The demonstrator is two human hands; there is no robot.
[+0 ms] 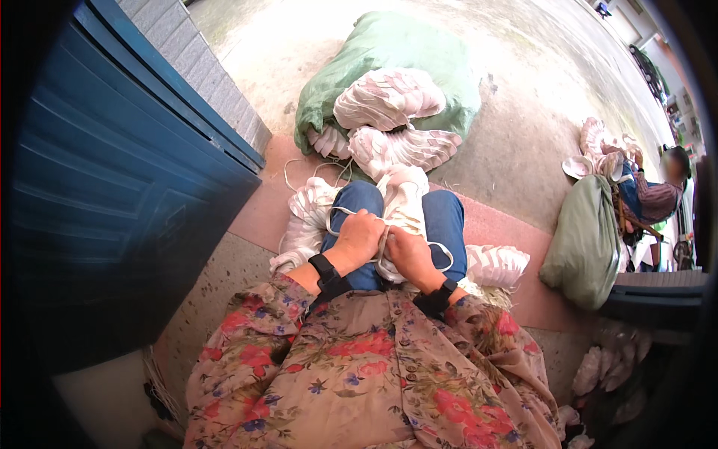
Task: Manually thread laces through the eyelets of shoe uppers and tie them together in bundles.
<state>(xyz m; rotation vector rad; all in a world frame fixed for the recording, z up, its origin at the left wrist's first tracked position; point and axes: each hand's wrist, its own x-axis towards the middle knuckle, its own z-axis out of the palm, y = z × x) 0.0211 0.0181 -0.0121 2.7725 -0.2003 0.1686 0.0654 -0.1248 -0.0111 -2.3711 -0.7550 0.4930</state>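
Across my lap, between my knees, lies a long bundle of white, layered pieces [404, 196] that look like stacked shoe uppers. A white cord [450, 257] runs over its near end and loops out on both sides. My left hand [362, 235] is closed on the cord, fingers curled in. Close beside it, my right hand [409, 253] also grips the cord, its knuckles against the bundle. The two hands nearly touch, and the exact crossing of the cord is hidden between them. Dark bands circle both wrists.
Ahead sits a large green sack [419, 52] with similar white bundles [389, 97] against it. More bundles lie by my left leg [305, 217] and right leg [499, 266]. A blue door [127, 179] stands left. At right are another green sack [582, 247] and a seated person [658, 198].
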